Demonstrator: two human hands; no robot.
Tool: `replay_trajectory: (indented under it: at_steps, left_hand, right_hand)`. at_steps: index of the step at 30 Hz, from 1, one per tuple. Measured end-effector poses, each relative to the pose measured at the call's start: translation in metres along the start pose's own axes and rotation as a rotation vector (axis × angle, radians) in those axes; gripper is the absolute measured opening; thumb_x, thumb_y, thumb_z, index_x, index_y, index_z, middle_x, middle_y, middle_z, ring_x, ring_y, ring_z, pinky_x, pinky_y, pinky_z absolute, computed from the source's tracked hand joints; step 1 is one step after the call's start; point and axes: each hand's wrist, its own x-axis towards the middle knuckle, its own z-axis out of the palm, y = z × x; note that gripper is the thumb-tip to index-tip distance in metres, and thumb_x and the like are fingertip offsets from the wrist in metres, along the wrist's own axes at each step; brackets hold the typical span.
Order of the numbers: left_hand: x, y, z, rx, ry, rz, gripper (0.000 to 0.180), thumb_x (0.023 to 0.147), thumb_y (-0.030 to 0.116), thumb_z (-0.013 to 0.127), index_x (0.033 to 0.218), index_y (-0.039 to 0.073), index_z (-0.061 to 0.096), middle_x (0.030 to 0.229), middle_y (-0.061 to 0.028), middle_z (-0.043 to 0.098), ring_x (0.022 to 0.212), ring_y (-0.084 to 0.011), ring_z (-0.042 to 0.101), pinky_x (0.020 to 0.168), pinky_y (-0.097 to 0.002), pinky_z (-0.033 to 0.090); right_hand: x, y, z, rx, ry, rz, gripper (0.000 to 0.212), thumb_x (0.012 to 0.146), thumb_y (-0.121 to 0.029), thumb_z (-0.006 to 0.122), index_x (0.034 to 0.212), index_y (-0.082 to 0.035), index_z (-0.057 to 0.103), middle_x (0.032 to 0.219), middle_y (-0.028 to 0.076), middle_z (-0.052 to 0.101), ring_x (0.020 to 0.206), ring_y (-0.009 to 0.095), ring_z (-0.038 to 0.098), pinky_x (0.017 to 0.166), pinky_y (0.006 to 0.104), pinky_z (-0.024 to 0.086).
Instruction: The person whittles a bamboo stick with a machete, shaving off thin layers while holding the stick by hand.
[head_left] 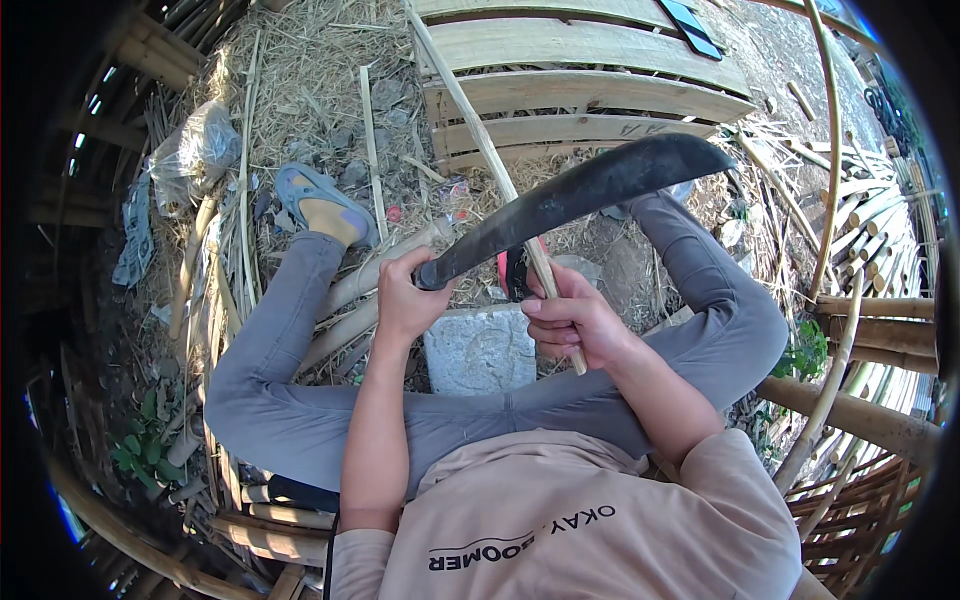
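My left hand (405, 300) is closed round the handle of a machete (590, 195). Its broad dark blade slants up to the right and crosses a long, pale bamboo strip (465, 105). Closed on the strip near its lower end is my right hand (572, 322), with a short piece jutting out below the fingers. From there the strip runs up and away past the top of the view. Blade and strip overlap just above my right hand; whether they touch, I cannot tell. A pale stone block (480, 350) lies below the hands, between my legs.
A slatted wooden platform (580, 90) stands ahead, with a phone (692, 28) on it. Bamboo poles (350, 310) lie beside the stone. Cut bamboo is stacked (880, 235) at right. At left are a plastic bag (205, 145) and a bamboo strip (373, 150) on straw-strewn ground.
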Motion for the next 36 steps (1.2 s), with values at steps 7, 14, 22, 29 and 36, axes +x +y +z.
replay_trajectory:
  at_steps: [7, 14, 22, 29, 36]
  left_hand:
    - [0.002, 0.009, -0.005, 0.139, -0.035, -0.122, 0.019, 0.075, 0.018, 0.076, 0.075, 0.001, 0.068, 0.055, -0.013, 0.056, 0.05, -0.032, 0.057, 0.053, -0.0379, 0.044]
    - [-0.006, 0.007, 0.012, 0.055, -0.036, 0.055, 0.027, 0.079, 0.023, 0.076, 0.07, 0.0, 0.066, 0.054, -0.0132, 0.055, 0.048, -0.0288, 0.056, 0.051, -0.0381, 0.041]
    - [0.003, 0.02, 0.005, 0.157, -0.151, -0.126, 0.018, 0.073, 0.02, 0.073, 0.07, 0.003, 0.068, 0.062, -0.0205, 0.06, 0.066, -0.0419, 0.063, 0.061, -0.0442, 0.049]
    - [0.004, 0.012, 0.008, 0.228, -0.09, -0.083, 0.011, 0.069, 0.014, 0.068, 0.073, 0.004, 0.07, 0.064, -0.0214, 0.061, 0.068, -0.0426, 0.063, 0.063, -0.0459, 0.049]
    - [0.008, 0.007, 0.006, 0.323, 0.054, -0.063, 0.015, 0.075, 0.013, 0.066, 0.071, -0.001, 0.066, 0.062, -0.0219, 0.059, 0.063, -0.041, 0.062, 0.06, -0.0446, 0.047]
  right_hand:
    - [0.002, -0.005, -0.006, 0.017, 0.042, -0.101, 0.027, 0.088, 0.002, 0.061, 0.096, -0.012, 0.039, 0.064, -0.005, 0.039, 0.042, 0.002, 0.032, 0.037, 0.0194, 0.022]
    - [0.005, -0.007, -0.007, -0.003, 0.051, -0.085, 0.029, 0.086, 0.005, 0.061, 0.096, -0.011, 0.039, 0.068, -0.004, 0.043, 0.043, 0.002, 0.035, 0.037, 0.0203, 0.022]
    - [0.006, -0.009, -0.003, -0.067, 0.097, -0.042, 0.029, 0.086, 0.005, 0.061, 0.096, -0.011, 0.039, 0.068, -0.004, 0.041, 0.045, 0.003, 0.034, 0.038, 0.0208, 0.022]
    - [0.005, -0.009, 0.001, -0.069, 0.108, -0.024, 0.031, 0.084, 0.009, 0.058, 0.096, -0.012, 0.037, 0.072, -0.002, 0.042, 0.047, 0.003, 0.034, 0.038, 0.0209, 0.022]
    - [0.002, -0.002, 0.007, -0.022, 0.153, -0.016, 0.036, 0.079, 0.013, 0.053, 0.097, -0.013, 0.036, 0.067, -0.001, 0.041, 0.043, 0.002, 0.032, 0.037, 0.0198, 0.02]
